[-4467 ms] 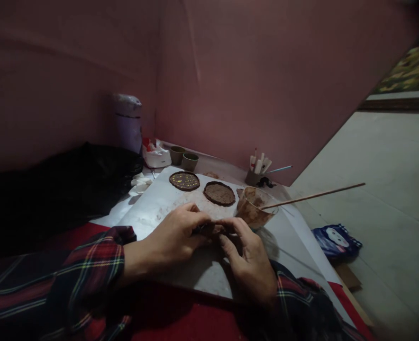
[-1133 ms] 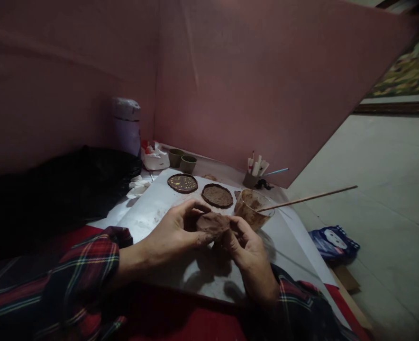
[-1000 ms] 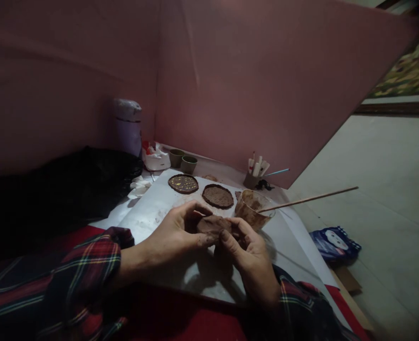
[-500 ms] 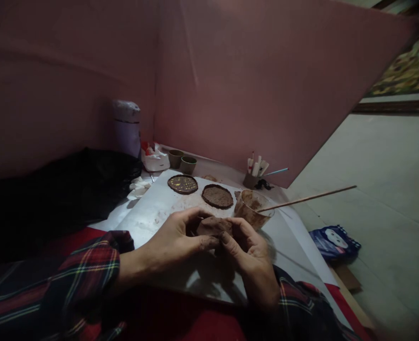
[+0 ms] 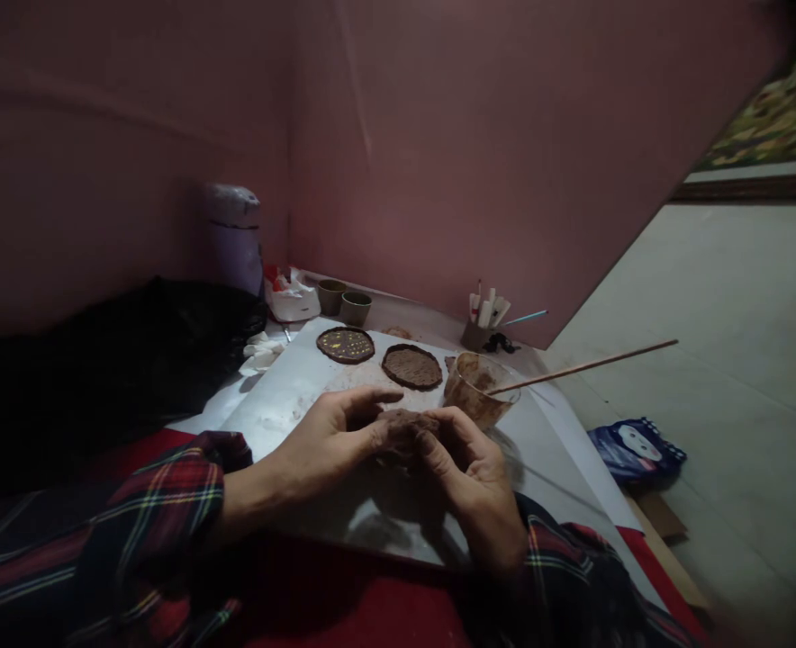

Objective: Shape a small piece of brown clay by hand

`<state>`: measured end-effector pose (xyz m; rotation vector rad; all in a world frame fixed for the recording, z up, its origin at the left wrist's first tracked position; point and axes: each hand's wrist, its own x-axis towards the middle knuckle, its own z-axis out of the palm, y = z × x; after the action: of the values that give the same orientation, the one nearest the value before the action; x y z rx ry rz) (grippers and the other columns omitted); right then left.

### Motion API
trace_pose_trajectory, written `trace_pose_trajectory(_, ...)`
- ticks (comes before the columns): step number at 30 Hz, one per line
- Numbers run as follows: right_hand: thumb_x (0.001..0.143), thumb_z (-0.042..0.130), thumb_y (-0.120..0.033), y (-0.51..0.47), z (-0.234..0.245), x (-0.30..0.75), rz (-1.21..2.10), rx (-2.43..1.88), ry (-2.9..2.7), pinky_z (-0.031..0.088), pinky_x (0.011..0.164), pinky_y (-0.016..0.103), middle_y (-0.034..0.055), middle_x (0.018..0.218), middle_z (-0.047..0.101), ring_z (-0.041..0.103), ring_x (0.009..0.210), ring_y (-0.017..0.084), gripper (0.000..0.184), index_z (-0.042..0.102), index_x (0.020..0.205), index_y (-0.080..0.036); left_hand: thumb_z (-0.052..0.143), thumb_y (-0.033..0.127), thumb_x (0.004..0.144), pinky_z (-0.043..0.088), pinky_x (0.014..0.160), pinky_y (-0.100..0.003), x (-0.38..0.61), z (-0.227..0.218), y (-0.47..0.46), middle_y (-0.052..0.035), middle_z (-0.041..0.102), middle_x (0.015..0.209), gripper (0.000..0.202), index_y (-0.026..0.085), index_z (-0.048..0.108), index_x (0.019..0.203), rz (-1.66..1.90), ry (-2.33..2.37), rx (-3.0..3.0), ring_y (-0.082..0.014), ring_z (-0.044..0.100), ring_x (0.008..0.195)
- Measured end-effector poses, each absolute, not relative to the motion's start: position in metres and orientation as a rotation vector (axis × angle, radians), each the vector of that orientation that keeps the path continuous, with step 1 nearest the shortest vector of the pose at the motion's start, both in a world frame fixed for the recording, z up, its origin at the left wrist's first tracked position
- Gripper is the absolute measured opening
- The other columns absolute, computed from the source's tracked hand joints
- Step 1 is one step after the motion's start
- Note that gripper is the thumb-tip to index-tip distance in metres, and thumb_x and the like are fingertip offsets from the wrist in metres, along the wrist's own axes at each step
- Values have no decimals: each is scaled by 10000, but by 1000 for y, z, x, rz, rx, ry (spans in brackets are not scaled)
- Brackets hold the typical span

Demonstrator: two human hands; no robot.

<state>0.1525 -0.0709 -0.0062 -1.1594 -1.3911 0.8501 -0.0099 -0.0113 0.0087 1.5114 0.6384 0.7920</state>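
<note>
A brown lump (image 5: 406,427) is sitting between the two hands, over the white board (image 5: 269,409). The left hand (image 5: 321,445) is holding its left side, the thumb pressing on it and one finger sticking out above; the other fingertips are hiding. The right hand (image 5: 475,481) is pinching its right side, thumb and pointing finger curling close together.

Past the hands, a flat brown round (image 5: 411,367) is lying on the board. A round with yellow dots (image 5: 345,345) is lying just left of it. A messy cup (image 5: 465,396) is standing near the right hand, with a long stick (image 5: 587,364) leaning in it. Farther back, two small pots (image 5: 356,310) are standing side by side, and a purple bottle (image 5: 237,256) is standing behind a black bag (image 5: 134,360).
</note>
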Motion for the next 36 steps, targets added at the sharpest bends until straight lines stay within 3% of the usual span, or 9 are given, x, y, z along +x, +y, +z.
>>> trace_pose_trajectory(5,852,589,-398,-71,-7,153,798,-1203,-1441,483,682,256,14,787,644,610,761,165,211,603,903,-195,602,341,843,505,778,-266,-11,11,-11,-58,722,928,236,142,703,919,789,642,1643,-189,644,866)
trace_pose_trajectory(12,837,606,-409,-69,-8,154,778,-1222,-1458,456,610,224,-6,728,620,579,683,141,218,607,850,-192,605,299,843,520,767,-260,-11,9,-11,-53,731,934,205,155,718,936,814,633,1675,-192,649,876)
trace_pose_trajectory(19,849,589,-404,-69,-8,154,887,-1161,-1360,485,697,248,15,828,669,618,785,168,214,624,912,-203,606,315,847,520,818,-258,-11,9,-9,-30,724,1044,245,212,685,1055,791,622,1615,-189,653,960)
trace_pose_trajectory(25,833,596,-439,-68,-8,155,793,-1231,-1427,425,576,212,-20,678,573,534,644,127,258,599,778,-187,561,299,871,507,744,-258,-12,11,-11,-62,717,912,218,141,699,932,803,659,1809,-184,642,847)
trace_pose_trajectory(32,829,605,-444,-69,-6,152,880,-1177,-1356,446,584,212,-12,709,610,565,664,132,262,612,810,-183,574,291,858,509,809,-281,-12,8,-13,-68,730,980,229,152,702,988,853,675,1793,-198,655,907)
trace_pose_trajectory(36,849,556,-477,-67,-7,152,854,-1127,-1318,480,639,232,4,742,647,604,713,157,290,595,819,-191,599,265,831,509,847,-317,-9,11,-15,-84,700,1098,361,157,617,1176,868,686,1632,-218,645,989)
